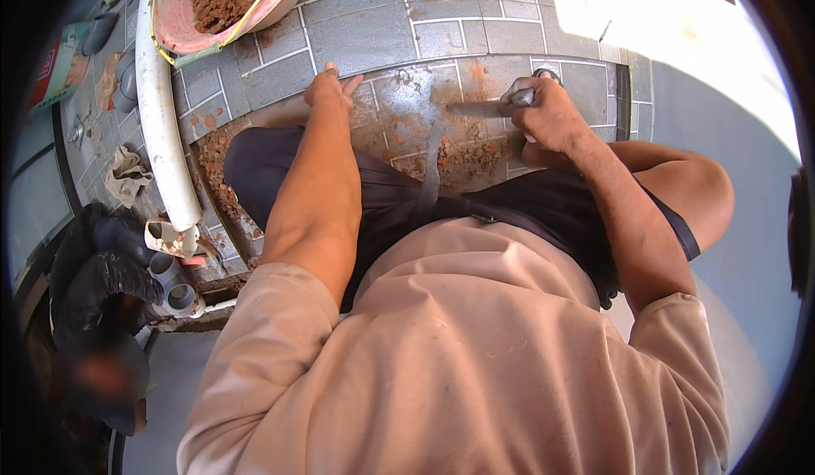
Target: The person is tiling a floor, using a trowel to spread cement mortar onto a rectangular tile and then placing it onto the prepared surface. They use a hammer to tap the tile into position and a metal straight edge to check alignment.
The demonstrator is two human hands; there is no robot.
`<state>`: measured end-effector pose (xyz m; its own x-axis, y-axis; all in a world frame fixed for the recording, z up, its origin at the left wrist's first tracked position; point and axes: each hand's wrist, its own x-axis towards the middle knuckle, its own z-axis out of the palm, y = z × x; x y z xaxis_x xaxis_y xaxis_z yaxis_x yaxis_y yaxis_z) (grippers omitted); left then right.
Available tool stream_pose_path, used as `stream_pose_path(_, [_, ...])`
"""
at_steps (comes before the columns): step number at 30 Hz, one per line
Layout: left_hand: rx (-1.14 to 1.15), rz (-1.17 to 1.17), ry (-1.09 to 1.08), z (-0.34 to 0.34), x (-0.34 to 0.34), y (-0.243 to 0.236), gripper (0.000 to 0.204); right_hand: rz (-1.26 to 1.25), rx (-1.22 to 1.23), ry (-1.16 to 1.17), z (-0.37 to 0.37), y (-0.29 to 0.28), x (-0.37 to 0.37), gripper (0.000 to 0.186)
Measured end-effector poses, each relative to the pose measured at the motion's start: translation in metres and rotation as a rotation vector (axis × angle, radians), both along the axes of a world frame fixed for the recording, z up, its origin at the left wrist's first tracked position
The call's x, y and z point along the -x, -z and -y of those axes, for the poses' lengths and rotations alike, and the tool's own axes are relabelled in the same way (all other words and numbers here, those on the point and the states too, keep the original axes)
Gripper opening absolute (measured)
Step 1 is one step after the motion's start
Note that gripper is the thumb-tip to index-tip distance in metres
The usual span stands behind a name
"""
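My left hand (pixel 333 91) reaches forward to the grey tiled floor (pixel 361 35), near the edge of a tiled section. Its fingers are spread and nothing shows in them. Closed around a hand tool with a narrow grey blade (pixel 477 109), my right hand (pixel 548 117) is out in front of my right knee. The blade points left over a dirt-smeared tiled panel (pixel 386 97); whether it touches the tiles I cannot tell. Reddish soil and crumbs (pixel 467 159) lie on the panel's near part, between my legs.
A pink tub (pixel 174 10) of reddish soil stands at the far left. Beside it runs a long white pipe (pixel 161 110). Grey pipe fittings (pixel 181 297) and a crumpled cloth (pixel 127 175) lie left of the pipe. Another person in dark clothes (pixel 98 275) is at the lower left.
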<state>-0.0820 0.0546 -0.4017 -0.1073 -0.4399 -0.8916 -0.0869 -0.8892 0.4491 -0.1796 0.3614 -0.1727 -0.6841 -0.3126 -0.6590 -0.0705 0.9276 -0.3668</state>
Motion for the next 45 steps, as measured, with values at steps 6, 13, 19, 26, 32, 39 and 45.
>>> stream_pose_path(6, [-0.016, -0.039, 0.027, -0.003, 0.001, -0.006, 0.053, -0.157, -0.013, -0.109, 0.001, 0.002, -0.011, 0.032])
stream_pose_path(13, [-0.001, -0.075, 0.026, 0.002, -0.004, -0.002, 0.055, -0.107, 0.123, -0.101, 0.016, -0.009, -0.014, 0.034])
stream_pose_path(19, [-0.053, -0.027, 0.002, -0.004, 0.003, -0.018, 0.053, -0.276, 0.065, -0.230, 0.009, -0.009, -0.016, 0.032])
stream_pose_path(26, [-0.017, -0.055, 0.019, 0.000, -0.004, -0.013, 0.056, -0.092, 0.091, -0.132, 0.025, -0.020, -0.017, 0.039])
stream_pose_path(32, [-0.052, -0.085, 0.082, 0.003, -0.004, -0.009, 0.057, 0.301, 0.252, -0.140, 0.019, -0.011, -0.021, 0.051])
stream_pose_path(39, [-0.025, -0.076, 0.099, 0.029, -0.023, 0.013, 0.061, 0.150, 0.233, -0.536, 0.049, -0.027, -0.045, 0.052])
stream_pose_path(45, [-0.008, -0.024, 0.045, 0.021, -0.018, -0.003, 0.059, 0.019, 0.163, -0.584, 0.059, -0.026, -0.036, 0.053])
